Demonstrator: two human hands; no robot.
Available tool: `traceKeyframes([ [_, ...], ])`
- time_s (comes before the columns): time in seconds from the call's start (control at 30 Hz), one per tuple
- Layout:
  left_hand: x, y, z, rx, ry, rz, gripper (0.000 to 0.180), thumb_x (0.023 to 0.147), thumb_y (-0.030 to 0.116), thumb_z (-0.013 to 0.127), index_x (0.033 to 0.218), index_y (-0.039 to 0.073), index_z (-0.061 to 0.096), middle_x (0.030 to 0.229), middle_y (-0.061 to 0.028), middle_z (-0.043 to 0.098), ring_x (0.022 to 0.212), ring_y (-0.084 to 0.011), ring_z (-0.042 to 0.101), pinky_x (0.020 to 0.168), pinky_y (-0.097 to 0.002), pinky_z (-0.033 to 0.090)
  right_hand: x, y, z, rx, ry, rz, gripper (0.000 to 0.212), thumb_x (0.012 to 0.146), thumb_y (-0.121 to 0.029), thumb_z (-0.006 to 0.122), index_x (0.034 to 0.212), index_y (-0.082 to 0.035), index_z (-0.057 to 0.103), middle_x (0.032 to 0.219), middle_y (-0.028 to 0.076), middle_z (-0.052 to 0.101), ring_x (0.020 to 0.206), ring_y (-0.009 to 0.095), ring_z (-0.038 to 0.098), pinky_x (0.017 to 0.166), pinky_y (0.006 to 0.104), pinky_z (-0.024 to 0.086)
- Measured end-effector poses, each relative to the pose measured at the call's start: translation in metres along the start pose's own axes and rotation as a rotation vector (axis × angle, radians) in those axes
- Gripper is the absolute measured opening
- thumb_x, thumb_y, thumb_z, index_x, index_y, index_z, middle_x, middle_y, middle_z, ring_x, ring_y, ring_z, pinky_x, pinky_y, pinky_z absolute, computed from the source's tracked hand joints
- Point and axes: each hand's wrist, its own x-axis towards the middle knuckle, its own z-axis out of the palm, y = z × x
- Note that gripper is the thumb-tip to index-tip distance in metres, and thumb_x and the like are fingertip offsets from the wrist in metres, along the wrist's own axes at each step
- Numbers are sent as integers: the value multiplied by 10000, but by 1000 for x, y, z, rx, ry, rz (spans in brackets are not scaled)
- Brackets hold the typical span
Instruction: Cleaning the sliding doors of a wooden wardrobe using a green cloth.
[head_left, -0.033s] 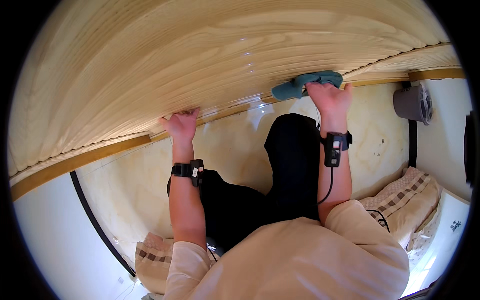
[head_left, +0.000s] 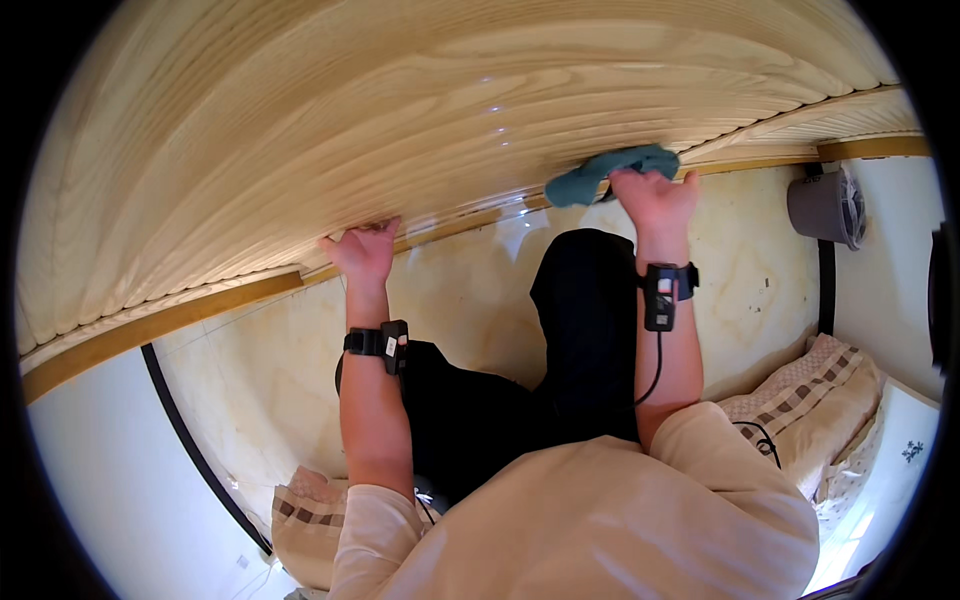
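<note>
My right hand [head_left: 656, 203] holds a dark green cloth [head_left: 597, 178] against the grooved, light wooden panel [head_left: 400, 120], low down near its bottom edge. The cloth spreads out to the left of the fingers, and its folds partly hide them. Farther left, my left hand [head_left: 362, 252] rests on the same panel, with thumb and little finger spread and no object visible in it. Its middle fingers are foreshortened against the wood. A black strapped device sits on each wrist, the left one [head_left: 392, 346] and the right one [head_left: 662, 297].
My dark-trousered knees [head_left: 588, 290] are bent close to the panel over a beige marbled floor [head_left: 450, 280]. A grey bin [head_left: 828, 208] stands by the right wall. Beige checked fabric [head_left: 815, 400] lies behind on the right, with more patterned fabric [head_left: 305, 525] behind on the left.
My right hand has shifted slightly left, and the cloth has moved a little with it, its left end drooping lower. My left hand stays in place.
</note>
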Motion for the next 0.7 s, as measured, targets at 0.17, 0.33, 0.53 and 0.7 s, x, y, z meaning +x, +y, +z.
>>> traceKeyframes([
  [0.17,-3,-6,6,60,0,56,1016,897,765,313,1602,69,90,1670,-175,23,1534,-396,28,1199,-656,14,48,22,-47,-4,151,-30,812,965,-689,283,1445,-48,418,1505,181,411,1398,350,377,1168,527,274],
  [0.33,-3,5,-3,65,8,49,1003,897,758,333,1594,67,129,1654,-182,99,1528,-401,61,1198,-658,23,18,72,-48,36,94,14,550,977,-586,425,1189,-99,566,1298,122,554,1201,283,528,1070,464,402],
  [0.53,-5,1,1,46,62,17,970,904,761,321,1571,65,212,1629,-186,183,1506,-411,143,1196,-661,48,57,31,-48,-23,173,-307,501,977,-522,422,1168,-83,569,1262,121,572,1156,261,546,1042,428,427],
  [0.7,-1,-3,1,46,15,20,982,906,777,290,1576,65,203,1637,-186,157,1510,-412,128,1197,-660,48,64,39,-68,-175,175,-386,350,994,-386,454,1063,-78,607,1071,84,664,1019,247,619,942,401,497],
])
